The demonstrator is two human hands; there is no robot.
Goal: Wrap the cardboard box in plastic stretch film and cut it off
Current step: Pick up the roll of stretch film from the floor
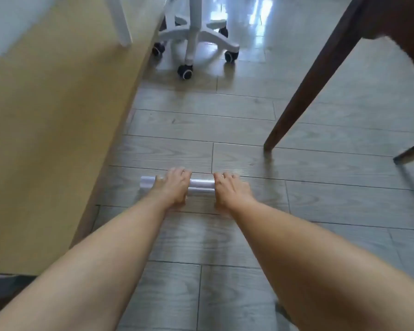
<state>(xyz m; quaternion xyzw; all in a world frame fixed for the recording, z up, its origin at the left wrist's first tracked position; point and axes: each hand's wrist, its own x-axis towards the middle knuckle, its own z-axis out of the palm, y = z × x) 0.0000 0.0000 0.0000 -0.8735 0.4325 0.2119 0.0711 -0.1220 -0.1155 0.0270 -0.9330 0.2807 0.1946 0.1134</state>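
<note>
A roll of clear stretch film [201,186] lies crosswise on the grey wood-look floor. My left hand [173,185] curls over the roll near its left end, and my right hand [230,188] curls over its right end. A big tan cardboard box [53,130] stands upright just left of the roll, filling the left side of the view. A faint glossy sheet seems to lie on the floor around the roll; whether it is film reaching the box I cannot tell.
A white office chair base [194,41] on black castors stands at the back behind the box. A dark wooden table leg [306,91] slants down to the floor at right, with another leg [411,151] at the right edge.
</note>
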